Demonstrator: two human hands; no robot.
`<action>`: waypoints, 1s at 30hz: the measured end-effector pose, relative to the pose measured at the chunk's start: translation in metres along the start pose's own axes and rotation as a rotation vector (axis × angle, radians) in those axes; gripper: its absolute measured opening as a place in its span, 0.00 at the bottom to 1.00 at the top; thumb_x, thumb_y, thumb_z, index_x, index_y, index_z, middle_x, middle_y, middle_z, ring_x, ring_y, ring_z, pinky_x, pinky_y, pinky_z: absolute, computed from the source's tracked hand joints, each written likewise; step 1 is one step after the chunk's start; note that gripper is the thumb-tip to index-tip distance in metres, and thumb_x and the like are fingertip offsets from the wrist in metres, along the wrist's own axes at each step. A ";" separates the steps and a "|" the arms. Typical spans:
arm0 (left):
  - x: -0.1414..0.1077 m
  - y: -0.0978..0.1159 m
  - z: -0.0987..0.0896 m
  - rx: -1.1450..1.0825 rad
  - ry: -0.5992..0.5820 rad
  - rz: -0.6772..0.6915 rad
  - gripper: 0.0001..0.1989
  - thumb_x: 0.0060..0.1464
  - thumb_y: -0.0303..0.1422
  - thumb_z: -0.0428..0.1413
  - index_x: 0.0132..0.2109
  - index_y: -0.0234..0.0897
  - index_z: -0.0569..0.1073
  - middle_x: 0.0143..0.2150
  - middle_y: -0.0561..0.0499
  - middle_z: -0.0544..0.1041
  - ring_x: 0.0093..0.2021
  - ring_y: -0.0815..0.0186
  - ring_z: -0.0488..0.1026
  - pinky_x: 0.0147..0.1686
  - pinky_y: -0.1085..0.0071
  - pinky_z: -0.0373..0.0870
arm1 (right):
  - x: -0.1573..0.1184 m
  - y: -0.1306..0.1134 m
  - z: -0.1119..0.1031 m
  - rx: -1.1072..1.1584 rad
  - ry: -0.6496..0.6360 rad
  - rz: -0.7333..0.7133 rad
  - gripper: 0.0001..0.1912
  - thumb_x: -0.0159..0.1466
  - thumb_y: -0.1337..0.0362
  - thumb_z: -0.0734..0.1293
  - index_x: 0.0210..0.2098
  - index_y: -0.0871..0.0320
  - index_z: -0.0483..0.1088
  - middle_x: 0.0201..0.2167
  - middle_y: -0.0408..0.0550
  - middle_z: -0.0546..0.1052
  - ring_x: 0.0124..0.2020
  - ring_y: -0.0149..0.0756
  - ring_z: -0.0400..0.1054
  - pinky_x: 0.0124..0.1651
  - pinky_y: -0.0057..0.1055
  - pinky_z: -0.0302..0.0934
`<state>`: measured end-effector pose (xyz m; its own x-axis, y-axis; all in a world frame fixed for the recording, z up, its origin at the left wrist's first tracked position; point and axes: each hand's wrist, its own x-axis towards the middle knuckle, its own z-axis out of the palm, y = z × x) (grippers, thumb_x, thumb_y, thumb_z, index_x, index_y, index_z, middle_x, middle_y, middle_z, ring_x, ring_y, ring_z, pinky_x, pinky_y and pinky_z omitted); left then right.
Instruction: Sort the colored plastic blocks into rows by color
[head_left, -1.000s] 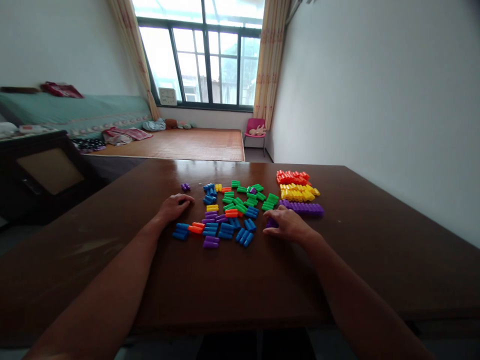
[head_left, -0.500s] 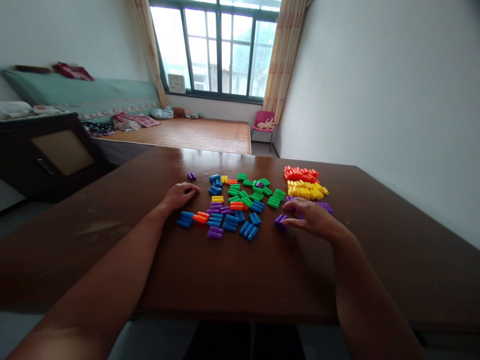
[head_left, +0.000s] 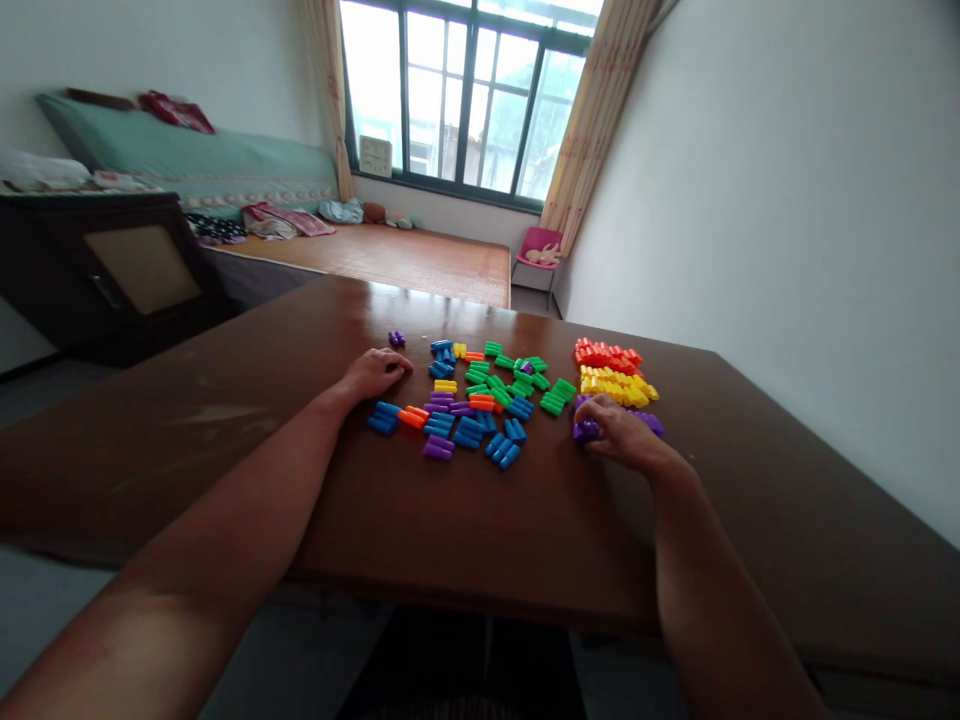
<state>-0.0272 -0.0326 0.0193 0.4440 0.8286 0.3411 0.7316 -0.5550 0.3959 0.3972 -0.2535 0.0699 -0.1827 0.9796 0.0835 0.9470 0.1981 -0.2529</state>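
My right hand [head_left: 616, 432] has its fingers round a purple piece [head_left: 586, 430] at the near left end of the purple row [head_left: 649, 423]. Behind that row lie a yellow row [head_left: 616, 384] and a red-orange row [head_left: 607, 354]. My left hand [head_left: 376, 373] rests on the table left of the loose pieces, fingers curled, and whether anything is in them is hidden. Between my hands are scattered green pieces [head_left: 557, 397], blue pieces [head_left: 468, 432], an orange piece [head_left: 412, 417], a yellow piece [head_left: 445, 386] and a purple piece [head_left: 439, 449].
A small purple piece [head_left: 397, 339] lies beyond my left hand on the brown table [head_left: 480, 530]. Past the table are a low bed [head_left: 442, 255], a dark cabinet [head_left: 135, 265] and a pink chair [head_left: 538, 243]. A white wall is at the right.
My right hand has closed on the purple piece and moved it up against the purple row. My left hand stays beside the loose pieces. The view has tilted slightly.
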 end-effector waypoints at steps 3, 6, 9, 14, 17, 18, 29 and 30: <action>-0.001 0.000 0.001 -0.013 0.007 0.021 0.13 0.51 0.36 0.52 0.39 0.43 0.81 0.41 0.51 0.79 0.43 0.62 0.74 0.49 0.71 0.67 | -0.002 0.003 -0.002 0.094 -0.004 0.011 0.20 0.51 0.68 0.69 0.44 0.54 0.69 0.44 0.47 0.68 0.34 0.32 0.66 0.40 0.31 0.63; -0.002 0.003 -0.001 -0.005 -0.010 0.048 0.13 0.51 0.34 0.51 0.37 0.43 0.81 0.40 0.51 0.79 0.44 0.61 0.73 0.50 0.69 0.67 | -0.003 0.003 -0.004 0.107 0.034 -0.011 0.13 0.53 0.66 0.69 0.39 0.54 0.71 0.40 0.46 0.71 0.36 0.34 0.67 0.42 0.32 0.63; -0.005 0.012 -0.004 -0.007 -0.003 0.058 0.14 0.51 0.33 0.51 0.39 0.42 0.80 0.42 0.50 0.79 0.45 0.61 0.73 0.51 0.68 0.67 | 0.002 -0.001 -0.005 0.100 0.092 -0.041 0.11 0.54 0.60 0.70 0.37 0.54 0.72 0.40 0.47 0.72 0.37 0.37 0.68 0.43 0.34 0.63; -0.009 0.039 -0.004 -0.177 -0.030 0.129 0.14 0.53 0.32 0.51 0.42 0.37 0.80 0.42 0.49 0.79 0.41 0.63 0.74 0.44 0.72 0.69 | 0.014 -0.028 0.010 0.149 0.295 -0.023 0.16 0.63 0.51 0.63 0.39 0.56 0.72 0.34 0.49 0.74 0.27 0.34 0.66 0.35 0.34 0.64; -0.013 0.055 -0.006 -0.313 -0.184 0.215 0.14 0.54 0.36 0.54 0.44 0.36 0.80 0.41 0.48 0.79 0.39 0.65 0.74 0.40 0.74 0.69 | 0.020 -0.059 0.028 0.212 0.311 -0.149 0.15 0.65 0.52 0.61 0.39 0.56 0.72 0.34 0.49 0.75 0.29 0.34 0.68 0.35 0.33 0.65; -0.015 0.059 -0.007 -0.344 -0.248 0.258 0.15 0.54 0.37 0.56 0.45 0.36 0.80 0.42 0.48 0.78 0.40 0.65 0.74 0.40 0.75 0.69 | 0.021 -0.072 0.035 0.225 0.310 -0.215 0.14 0.66 0.53 0.61 0.40 0.55 0.72 0.36 0.49 0.76 0.31 0.34 0.69 0.36 0.33 0.65; -0.016 0.062 0.006 -0.309 -0.157 0.376 0.11 0.50 0.34 0.62 0.43 0.40 0.80 0.45 0.47 0.75 0.45 0.64 0.73 0.49 0.72 0.68 | 0.057 -0.122 0.069 -0.153 0.202 -0.626 0.17 0.69 0.65 0.57 0.53 0.47 0.70 0.59 0.44 0.69 0.60 0.43 0.57 0.57 0.44 0.57; -0.015 0.061 0.008 -0.298 -0.110 0.337 0.10 0.50 0.34 0.62 0.42 0.40 0.81 0.44 0.48 0.75 0.45 0.64 0.73 0.49 0.72 0.68 | 0.066 -0.118 0.069 -0.163 0.224 -0.597 0.16 0.69 0.65 0.58 0.52 0.47 0.71 0.58 0.44 0.69 0.60 0.44 0.57 0.56 0.44 0.57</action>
<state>0.0151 -0.0788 0.0314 0.6952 0.5926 0.4068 0.3636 -0.7781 0.5122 0.2554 -0.2101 0.0391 -0.6463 0.6689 0.3673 0.7311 0.6806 0.0471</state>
